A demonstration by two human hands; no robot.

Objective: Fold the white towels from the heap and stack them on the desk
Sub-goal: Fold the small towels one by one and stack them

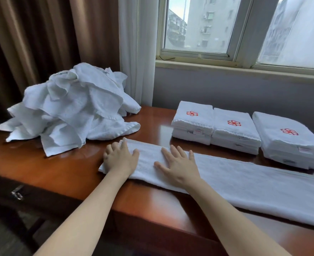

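The person is working on one long towel (pixel 244 182), already narrowed into a strip and lying flat on the desk (pixel 60 172). Its long axis is running from upper left to lower right across the view, and its right end is passing out of the picture.

The left hand (pixel 120 159) is resting on the strip's left end with the palm down and the fingers only lightly bent. It is pressing the cloth, not gripping it, though whether the fingertips are hooking over the far corner cannot be told. The right hand (pixel 178 165) is lying just to the right of it on the same strip, with the fingers spread and straight, flattening the cloth and holding nothing.

Both hands are crowding the left end, so nearly the whole length of the strip is stretching away to the right of the right hand. That is probably the relation the next fold is depending on. The left hand is the nearer one for lifting the left end and carrying it along the axis toward the right, while the right hand is sitting about where a crease could form.

The heap (pixel 73 108) of unfolded towels is lying beyond the strip's left end. Three folded stacks (pixel 234 130) with red emblems are standing side by side behind the strip's far edge.
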